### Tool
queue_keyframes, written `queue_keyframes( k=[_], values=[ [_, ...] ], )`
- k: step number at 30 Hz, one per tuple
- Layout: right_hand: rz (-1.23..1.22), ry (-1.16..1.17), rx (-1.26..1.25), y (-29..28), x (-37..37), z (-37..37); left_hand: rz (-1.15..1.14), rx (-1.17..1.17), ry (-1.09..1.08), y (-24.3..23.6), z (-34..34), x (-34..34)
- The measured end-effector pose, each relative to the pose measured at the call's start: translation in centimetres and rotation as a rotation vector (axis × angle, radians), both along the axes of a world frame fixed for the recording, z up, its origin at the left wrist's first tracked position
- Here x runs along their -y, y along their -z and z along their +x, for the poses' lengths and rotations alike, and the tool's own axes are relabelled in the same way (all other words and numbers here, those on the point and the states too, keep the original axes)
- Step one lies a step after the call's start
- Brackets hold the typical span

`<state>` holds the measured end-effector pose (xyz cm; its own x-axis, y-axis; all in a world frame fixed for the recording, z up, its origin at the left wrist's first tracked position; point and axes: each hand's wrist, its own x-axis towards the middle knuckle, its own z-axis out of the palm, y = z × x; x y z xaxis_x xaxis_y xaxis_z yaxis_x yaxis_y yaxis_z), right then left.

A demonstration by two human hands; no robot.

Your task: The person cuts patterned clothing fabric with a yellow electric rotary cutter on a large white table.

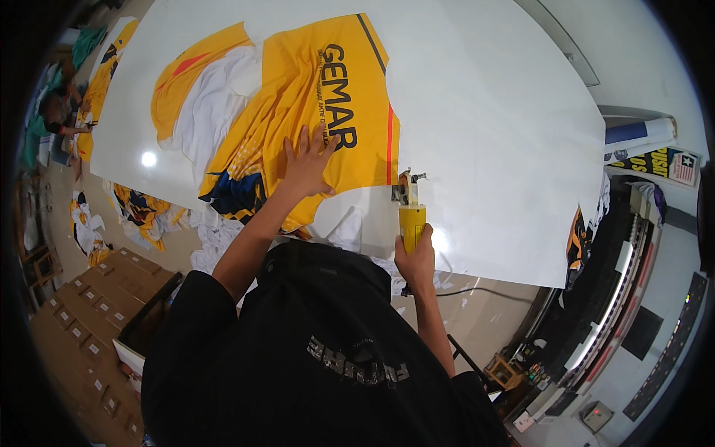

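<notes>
My left hand (pixel 307 165) lies flat with fingers spread on a yellow printed fabric panel (pixel 298 82), which has dark lettering, a red stripe and a navy patterned corner. In my right hand (pixel 417 261) is a yellow-bodied electric cloth cutter (pixel 410 220), fingers wrapped round its handle. The cutter's metal head sits at the panel's near right edge, beside the end of the red stripe. Whether its blade touches the cloth cannot be made out. White cloth (pixel 212 100) and a second yellow piece (pixel 190 63) lie to the left of the panel.
The white table (pixel 491 134) spreads under the cloth. A black cord (pixel 484 290) trails right from the cutter. Cloth scraps (pixel 141 212) lie at the left on the floor, near stacked brown cartons (pixel 97 313). A person (pixel 63 112) works at far left. A long machine (pixel 611 290) stands right.
</notes>
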<state>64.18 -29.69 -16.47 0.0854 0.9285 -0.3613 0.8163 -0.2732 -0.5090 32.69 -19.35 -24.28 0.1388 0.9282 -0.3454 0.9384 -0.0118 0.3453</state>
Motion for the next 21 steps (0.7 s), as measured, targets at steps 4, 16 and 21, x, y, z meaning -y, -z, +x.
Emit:
queue_keyframes(
  k=[4,16,21],
  values=[
    [0.012,-0.027,0.009,0.3,-2.3,-0.3,-0.030,-0.012,0.003,-0.6,0.0,-0.3],
    [0.054,-0.092,0.021,0.3,-11.7,-2.6,-0.017,-0.017,-0.006,-0.6,0.2,-0.1],
    [0.070,-0.114,0.022,-0.6,-15.6,-3.7,-0.016,-0.035,0.015,-0.9,0.1,-0.2]
  ],
)
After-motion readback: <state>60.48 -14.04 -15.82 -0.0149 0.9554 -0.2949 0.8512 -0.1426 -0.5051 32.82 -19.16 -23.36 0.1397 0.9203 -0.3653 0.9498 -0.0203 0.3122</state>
